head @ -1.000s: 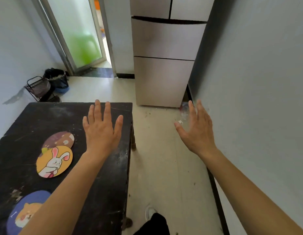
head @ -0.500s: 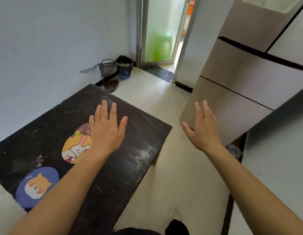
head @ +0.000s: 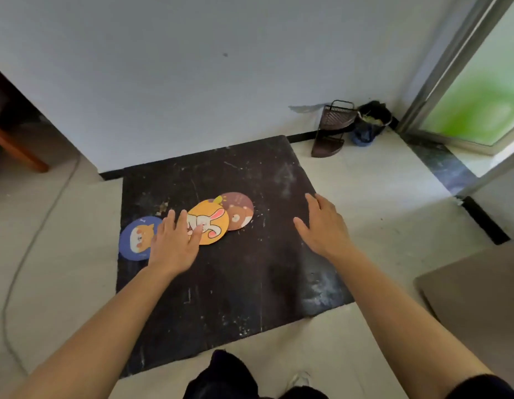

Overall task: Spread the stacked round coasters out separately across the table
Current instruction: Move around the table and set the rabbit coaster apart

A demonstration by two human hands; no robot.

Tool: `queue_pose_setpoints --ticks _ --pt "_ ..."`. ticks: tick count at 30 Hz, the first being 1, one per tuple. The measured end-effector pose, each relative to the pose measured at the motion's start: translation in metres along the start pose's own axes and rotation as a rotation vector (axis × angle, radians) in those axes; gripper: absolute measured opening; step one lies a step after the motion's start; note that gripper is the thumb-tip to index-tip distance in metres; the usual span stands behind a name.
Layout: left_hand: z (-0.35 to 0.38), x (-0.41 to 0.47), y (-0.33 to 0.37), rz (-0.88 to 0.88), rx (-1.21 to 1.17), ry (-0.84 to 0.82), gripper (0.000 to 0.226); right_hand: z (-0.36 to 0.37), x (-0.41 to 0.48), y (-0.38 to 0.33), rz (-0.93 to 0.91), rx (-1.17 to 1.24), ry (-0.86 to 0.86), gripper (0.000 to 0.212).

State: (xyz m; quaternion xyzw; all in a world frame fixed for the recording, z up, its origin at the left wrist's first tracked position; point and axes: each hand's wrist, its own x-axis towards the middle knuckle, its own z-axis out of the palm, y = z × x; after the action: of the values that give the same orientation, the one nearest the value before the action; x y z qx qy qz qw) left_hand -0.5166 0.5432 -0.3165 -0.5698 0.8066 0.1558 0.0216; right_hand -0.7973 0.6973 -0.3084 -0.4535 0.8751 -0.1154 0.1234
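Three flat round coasters lay on the scuffed black bench (head: 250, 283): the blue one (head: 136, 239) apart, the orange one (head: 211, 221) overlapping the brown one (head: 240, 210). Your left hand (head: 173, 244) hovered with fingers (head: 196, 233) spread over the orange coaster; your right hand (head: 324, 227) was flat, fingers apart.

Three coasters are lying in a row on the table (head: 250, 283): the dog coaster (head: 134, 239) at the left edge, the rabbit coaster (head: 211, 221) in the middle, overlapping the bear coaster (head: 240, 213) behind and to its right. The left hand (head: 175, 243) is reaching between the first two, fingertips over the rabbit coaster's edge, while the right hand (head: 322, 226) is hovering near the table's right edge.
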Motion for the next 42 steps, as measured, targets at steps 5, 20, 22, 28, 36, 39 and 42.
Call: queue_pose_setpoints --ticks 5,20,22,28,36,39,42 --pt "0.014 0.019 -0.024 -0.156 -0.05 -0.05 0.068 0.048 0.032 -0.04 -0.088 0.085 -0.162 0.067" --pt "0.12 0.178 -0.083 -0.271 -0.369 -0.392 0.056 0.222 0.127 -0.144 0.335 0.663 -0.491 0.042" --pt "0.125 0.178 -0.082 -0.295 -0.436 -0.387 0.06 0.229 0.13 -0.15 0.411 0.7 -0.462 0.041" --pt "0.123 0.178 -0.091 -0.497 -0.766 -0.387 0.079 0.216 0.138 -0.151 0.419 0.673 -0.418 0.023" --pt "0.088 0.141 -0.082 -0.295 -0.799 -0.324 0.081 0.153 0.129 -0.135 0.042 0.489 -0.371 0.034" --pt "0.069 0.12 -0.066 -0.181 -0.956 -0.302 0.041 0.129 0.116 -0.13 -0.026 0.48 -0.362 0.029" --pt "0.056 0.09 -0.049 -0.181 -1.053 -0.288 0.017 0.108 0.094 -0.121 0.032 0.603 -0.3 0.026"
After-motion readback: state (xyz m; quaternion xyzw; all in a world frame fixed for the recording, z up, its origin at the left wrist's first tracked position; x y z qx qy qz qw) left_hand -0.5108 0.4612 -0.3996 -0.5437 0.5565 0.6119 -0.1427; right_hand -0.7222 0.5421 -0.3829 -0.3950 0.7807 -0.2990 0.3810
